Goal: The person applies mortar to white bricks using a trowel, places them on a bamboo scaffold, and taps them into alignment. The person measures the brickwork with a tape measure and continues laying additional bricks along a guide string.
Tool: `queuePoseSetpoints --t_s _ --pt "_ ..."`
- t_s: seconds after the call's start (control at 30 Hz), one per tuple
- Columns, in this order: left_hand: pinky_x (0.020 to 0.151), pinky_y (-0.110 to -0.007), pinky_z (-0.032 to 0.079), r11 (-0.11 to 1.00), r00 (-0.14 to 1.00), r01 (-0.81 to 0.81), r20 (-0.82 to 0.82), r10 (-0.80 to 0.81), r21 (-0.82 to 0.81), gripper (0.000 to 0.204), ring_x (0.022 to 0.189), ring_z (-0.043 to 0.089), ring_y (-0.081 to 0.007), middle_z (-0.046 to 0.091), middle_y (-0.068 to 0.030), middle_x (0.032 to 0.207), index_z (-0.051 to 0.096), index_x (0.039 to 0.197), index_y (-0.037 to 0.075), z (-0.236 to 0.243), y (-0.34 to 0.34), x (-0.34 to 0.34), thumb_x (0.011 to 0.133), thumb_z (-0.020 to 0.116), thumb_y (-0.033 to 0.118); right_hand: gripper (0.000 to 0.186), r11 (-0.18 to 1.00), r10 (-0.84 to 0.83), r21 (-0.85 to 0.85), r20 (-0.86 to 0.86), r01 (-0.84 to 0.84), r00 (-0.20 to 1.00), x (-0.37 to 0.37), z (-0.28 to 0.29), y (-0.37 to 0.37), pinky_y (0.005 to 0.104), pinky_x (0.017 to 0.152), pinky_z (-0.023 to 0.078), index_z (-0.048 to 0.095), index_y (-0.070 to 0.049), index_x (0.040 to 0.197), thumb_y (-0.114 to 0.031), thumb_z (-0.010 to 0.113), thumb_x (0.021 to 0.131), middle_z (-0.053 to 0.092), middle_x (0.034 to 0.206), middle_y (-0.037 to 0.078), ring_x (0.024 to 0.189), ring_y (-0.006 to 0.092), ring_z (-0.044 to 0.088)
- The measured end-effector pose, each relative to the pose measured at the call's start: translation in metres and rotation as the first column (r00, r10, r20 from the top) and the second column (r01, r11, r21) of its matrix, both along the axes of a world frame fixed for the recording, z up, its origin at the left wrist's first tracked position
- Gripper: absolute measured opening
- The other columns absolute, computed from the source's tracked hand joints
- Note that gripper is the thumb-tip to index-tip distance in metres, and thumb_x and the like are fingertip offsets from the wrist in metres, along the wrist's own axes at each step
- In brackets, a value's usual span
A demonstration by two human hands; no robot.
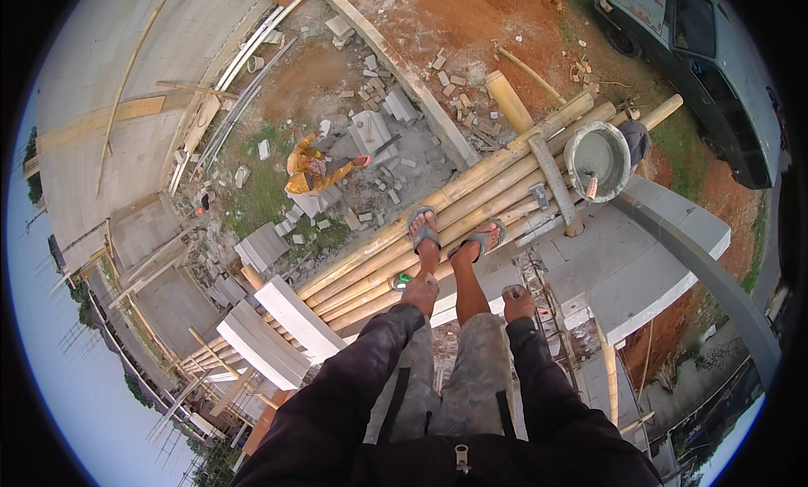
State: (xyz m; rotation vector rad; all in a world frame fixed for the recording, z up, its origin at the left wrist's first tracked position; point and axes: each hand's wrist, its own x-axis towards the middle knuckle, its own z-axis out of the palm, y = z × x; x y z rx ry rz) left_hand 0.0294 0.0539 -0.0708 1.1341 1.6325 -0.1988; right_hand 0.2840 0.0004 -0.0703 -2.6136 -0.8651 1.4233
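Note:
My left hand [418,293] hangs in front of my left leg with its fingers curled in. What it holds, if anything, is hidden. Just left of it is a small round green and black thing [401,282], too small to name; I cannot tell whether the hand touches it. My right hand [518,303], beside my right knee, is closed in a fist, its inside hidden. Both sandaled feet stand on a platform of bamboo poles [459,209]. A hammer [539,196] lies on the poles, beyond my right foot.
Ahead right, a bucket of wet grey mortar [596,160] holds a trowel handle [591,186]. Pale blocks [299,319] stand at the left; a block wall [648,260] runs right. Below, a person in yellow [313,171] works among rubble. A vehicle [715,74] is at far right.

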Motion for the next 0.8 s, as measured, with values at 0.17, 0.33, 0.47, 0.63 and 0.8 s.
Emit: queuePoseSetpoints --t_s 0.17,0.33,0.47,0.63,0.8 --pt "0.074 -0.048 0.05 0.983 0.987 -0.162 0.002 0.163 0.083 0.023 0.084 0.064 -0.0415 0.066 -0.0216 0.085 0.061 0.093 0.004 -0.005 -0.018 -0.022 0.084 0.058 0.026 0.023 0.991 0.131 0.03 -0.027 -0.13 0.991 -0.03 0.004 0.029 0.0413 0.078 0.052 0.071 -0.002 0.092 -0.019 0.067 0.078 0.071 0.087 0.019 0.083 0.0316 0.069" --pt "0.073 -0.047 0.05 0.948 0.959 -0.271 -0.034 0.28 0.169 0.02 0.08 0.064 -0.0392 0.066 -0.0188 0.079 0.06 0.087 0.005 -0.012 -0.032 -0.042 0.082 0.061 0.025 0.03 0.953 0.299 0.052 0.02 -0.299 0.954 -0.058 -0.012 0.058 0.0415 0.078 0.051 0.067 -0.001 0.097 -0.02 0.069 0.075 0.07 0.087 0.018 0.085 0.0338 0.068" --pt "0.074 -0.048 0.05 0.921 0.925 -0.371 -0.042 0.378 0.123 0.024 0.083 0.064 -0.0408 0.066 -0.0211 0.083 0.06 0.09 0.004 -0.014 -0.033 -0.06 0.084 0.06 0.027 0.026 0.906 0.402 0.129 0.027 -0.402 0.915 -0.08 -0.027 0.094 0.0441 0.075 0.05 0.062 0.0 0.089 -0.019 0.071 0.073 0.068 0.081 0.017 0.082 0.0341 0.067" --pt "0.078 -0.049 0.05 0.915 0.907 -0.396 -0.122 0.404 0.084 0.034 0.092 0.064 -0.0428 0.067 -0.0244 0.09 0.06 0.097 0.002 -0.013 -0.027 -0.083 0.085 0.06 0.034 0.021 0.855 0.467 0.272 -0.031 -0.442 0.884 -0.115 -0.036 0.147 0.0405 0.068 0.051 0.062 0.0 0.086 -0.016 0.072 0.076 0.068 0.077 0.015 0.072 0.0282 0.067" --pt "0.078 -0.05 0.05 0.846 0.842 -0.523 -0.092 0.532 0.103 0.034 0.09 0.064 -0.0442 0.066 -0.0254 0.089 0.06 0.094 0.001 -0.003 -0.034 -0.099 0.085 0.058 0.034 0.018 0.874 0.45 0.254 -0.1 -0.414 0.887 -0.151 -0.047 0.185 0.0378 0.065 0.052 0.064 0.0 0.083 -0.016 0.072 0.078 0.068 0.074 0.014 0.067 0.0255 0.066"
